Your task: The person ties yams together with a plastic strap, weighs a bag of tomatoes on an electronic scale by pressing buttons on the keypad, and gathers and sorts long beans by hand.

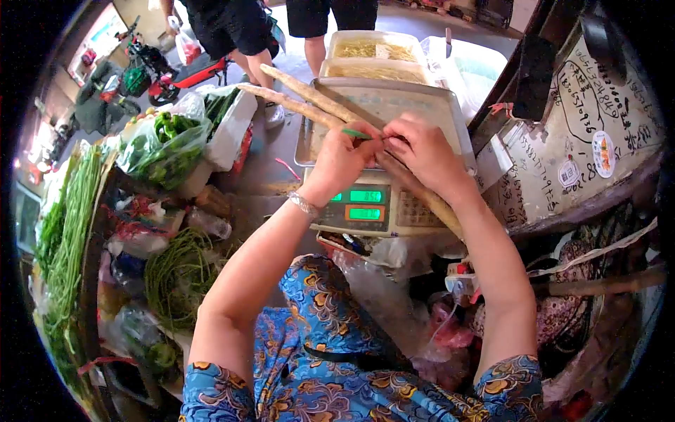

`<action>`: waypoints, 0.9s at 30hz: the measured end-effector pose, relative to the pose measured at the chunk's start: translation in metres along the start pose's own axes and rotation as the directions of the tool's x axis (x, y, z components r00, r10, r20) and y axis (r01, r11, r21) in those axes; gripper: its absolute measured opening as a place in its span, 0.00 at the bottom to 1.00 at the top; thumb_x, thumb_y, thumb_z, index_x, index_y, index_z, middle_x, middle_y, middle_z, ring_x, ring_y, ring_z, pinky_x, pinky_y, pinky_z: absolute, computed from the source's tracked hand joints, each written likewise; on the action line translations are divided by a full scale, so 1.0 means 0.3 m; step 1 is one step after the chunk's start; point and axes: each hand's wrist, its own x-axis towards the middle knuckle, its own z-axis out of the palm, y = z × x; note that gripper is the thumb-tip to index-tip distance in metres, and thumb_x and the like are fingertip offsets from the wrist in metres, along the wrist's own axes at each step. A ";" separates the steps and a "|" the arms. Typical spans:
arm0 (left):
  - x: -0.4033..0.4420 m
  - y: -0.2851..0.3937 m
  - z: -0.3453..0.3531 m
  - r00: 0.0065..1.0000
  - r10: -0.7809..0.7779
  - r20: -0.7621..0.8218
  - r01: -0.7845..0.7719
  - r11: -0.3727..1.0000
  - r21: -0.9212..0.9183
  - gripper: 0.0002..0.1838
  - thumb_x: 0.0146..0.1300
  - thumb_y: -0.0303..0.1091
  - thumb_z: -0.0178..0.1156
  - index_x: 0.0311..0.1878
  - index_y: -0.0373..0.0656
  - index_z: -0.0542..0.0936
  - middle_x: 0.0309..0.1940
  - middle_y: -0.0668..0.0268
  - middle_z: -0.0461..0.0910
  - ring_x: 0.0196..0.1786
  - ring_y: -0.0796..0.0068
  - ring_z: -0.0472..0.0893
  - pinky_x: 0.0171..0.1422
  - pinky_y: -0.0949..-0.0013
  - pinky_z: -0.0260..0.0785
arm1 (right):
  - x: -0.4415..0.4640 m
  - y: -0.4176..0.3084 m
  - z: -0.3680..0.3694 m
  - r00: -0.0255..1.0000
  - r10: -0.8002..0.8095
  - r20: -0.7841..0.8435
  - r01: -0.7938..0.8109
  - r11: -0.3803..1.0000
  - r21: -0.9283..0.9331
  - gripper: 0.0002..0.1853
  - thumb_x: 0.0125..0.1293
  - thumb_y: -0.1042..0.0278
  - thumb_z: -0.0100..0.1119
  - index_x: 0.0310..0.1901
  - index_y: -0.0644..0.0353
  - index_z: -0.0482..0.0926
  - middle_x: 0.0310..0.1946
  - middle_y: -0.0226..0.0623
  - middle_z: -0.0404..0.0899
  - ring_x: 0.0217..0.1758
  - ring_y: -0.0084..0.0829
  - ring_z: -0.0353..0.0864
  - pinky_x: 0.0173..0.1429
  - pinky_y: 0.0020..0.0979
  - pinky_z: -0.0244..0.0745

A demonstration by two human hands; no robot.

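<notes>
Two long, pale brown yams (pixel 309 93) lie slanted across the metal tray (pixel 301 144) of an electronic scale (pixel 411 216). They cross close to my hands, and a lower end runs down past the keypad towards my right forearm. My left hand (pixel 343 160) is closed over the yams, with a thin green strip (pixel 356 133) sticking out between thumb and fingers. Right beside it, my right hand (pixel 420 149) has its fingertips pinched at the same spot. What lies between those fingertips is too small to make out. Green digits glow on the scale's display (pixel 365 196).
Tubs of yellowish strips (pixel 373 49) stand behind the scale. At left are bagged green vegetables (pixel 165 141), coiled long beans (pixel 179 274) and tall green stalks (pixel 70 211). A board with handwriting (pixel 562 155) leans at right. Two people (pixel 309 17) stand beyond.
</notes>
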 end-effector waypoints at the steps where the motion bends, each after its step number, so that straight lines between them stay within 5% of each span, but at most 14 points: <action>1: -0.004 0.002 0.001 1.000 0.010 -0.006 -0.011 1.000 -0.020 0.03 0.66 0.27 0.60 0.38 0.37 0.80 0.29 0.68 0.82 0.29 0.83 0.78 0.31 0.79 0.69 | 0.001 -0.005 -0.005 0.998 0.005 0.061 0.000 0.997 -0.078 0.05 0.61 0.72 0.58 0.36 0.64 0.79 0.32 0.46 0.78 0.36 0.48 0.80 0.41 0.41 0.74; 3: -0.006 0.016 -0.005 1.000 0.027 -0.012 -0.027 0.999 -0.037 0.03 0.65 0.27 0.61 0.38 0.37 0.80 0.29 0.68 0.83 0.29 0.83 0.79 0.31 0.79 0.68 | -0.002 -0.013 0.000 0.998 0.049 0.045 -0.047 0.998 -0.038 0.04 0.61 0.72 0.58 0.36 0.63 0.79 0.32 0.46 0.78 0.36 0.48 0.80 0.40 0.41 0.74; 9: 0.005 0.055 -0.028 0.967 -0.255 -0.009 0.250 0.953 -0.171 0.03 0.58 0.22 0.63 0.36 0.37 0.79 0.29 0.66 0.83 0.30 0.81 0.79 0.33 0.77 0.70 | -0.059 -0.016 0.025 0.995 0.096 -0.007 -0.095 0.995 0.017 0.05 0.59 0.71 0.61 0.35 0.62 0.79 0.32 0.46 0.77 0.37 0.47 0.80 0.41 0.42 0.73; 12: 0.021 0.012 -0.001 0.997 -0.076 -0.019 0.070 0.976 -0.208 0.05 0.55 0.20 0.62 0.35 0.36 0.77 0.28 0.66 0.82 0.30 0.80 0.79 0.34 0.74 0.71 | -0.074 -0.011 0.020 0.994 0.106 0.002 -0.106 0.993 -0.050 0.05 0.58 0.71 0.61 0.35 0.62 0.79 0.33 0.46 0.78 0.40 0.48 0.80 0.43 0.42 0.73; 14: 0.022 0.029 0.009 0.976 0.192 -0.106 -0.156 0.946 0.284 0.07 0.53 0.20 0.63 0.35 0.36 0.77 0.29 0.62 0.82 0.30 0.71 0.81 0.36 0.69 0.73 | -0.064 -0.009 0.017 0.993 0.116 0.004 -0.115 0.985 -0.125 0.05 0.59 0.71 0.61 0.35 0.62 0.79 0.35 0.46 0.78 0.41 0.48 0.80 0.44 0.42 0.74; 15: 0.010 0.038 0.017 0.945 0.314 -0.092 -0.241 0.860 0.450 0.09 0.54 0.20 0.62 0.38 0.38 0.75 0.32 0.55 0.81 0.33 0.56 0.82 0.39 0.60 0.73 | -0.055 -0.010 0.014 0.989 0.142 -0.034 -0.145 0.984 -0.104 0.05 0.59 0.71 0.61 0.36 0.62 0.79 0.36 0.47 0.78 0.43 0.49 0.79 0.46 0.41 0.74; 19: -0.016 0.070 0.031 0.871 0.491 0.020 -0.392 0.671 0.629 0.17 0.54 0.16 0.55 0.47 0.42 0.70 0.32 0.50 0.79 0.40 0.41 0.77 0.43 0.49 0.69 | -0.001 -0.012 0.009 0.983 0.182 -0.037 -0.178 0.979 0.096 0.07 0.63 0.73 0.57 0.42 0.62 0.80 0.39 0.45 0.78 0.45 0.49 0.79 0.51 0.41 0.74; 22: -0.018 0.073 0.034 0.851 0.521 0.068 -0.419 0.594 0.687 0.20 0.51 0.15 0.54 0.49 0.41 0.70 0.33 0.51 0.78 0.40 0.42 0.77 0.44 0.49 0.69 | -0.007 0.117 0.091 0.998 0.027 -0.064 -0.007 0.959 0.285 0.09 0.66 0.75 0.56 0.46 0.62 0.79 0.43 0.45 0.78 0.46 0.45 0.79 0.53 0.39 0.74; 26: -0.004 0.046 0.050 0.799 0.601 0.025 -0.469 0.596 0.652 0.23 0.48 0.15 0.54 0.50 0.42 0.71 0.37 0.52 0.78 0.42 0.42 0.76 0.45 0.50 0.69 | 0.006 0.234 0.113 0.998 -0.042 0.051 0.035 0.991 0.132 0.09 0.67 0.77 0.55 0.47 0.62 0.79 0.47 0.43 0.77 0.49 0.38 0.78 0.54 0.35 0.74; 27: -0.003 0.038 0.050 0.788 0.615 0.029 -0.478 0.582 0.658 0.23 0.47 0.17 0.55 0.50 0.41 0.71 0.38 0.54 0.76 0.44 0.47 0.76 0.47 0.53 0.67 | 0.008 0.248 0.127 0.998 0.026 0.052 -0.043 0.933 0.357 0.08 0.67 0.77 0.57 0.46 0.61 0.79 0.47 0.41 0.78 0.50 0.35 0.78 0.54 0.33 0.74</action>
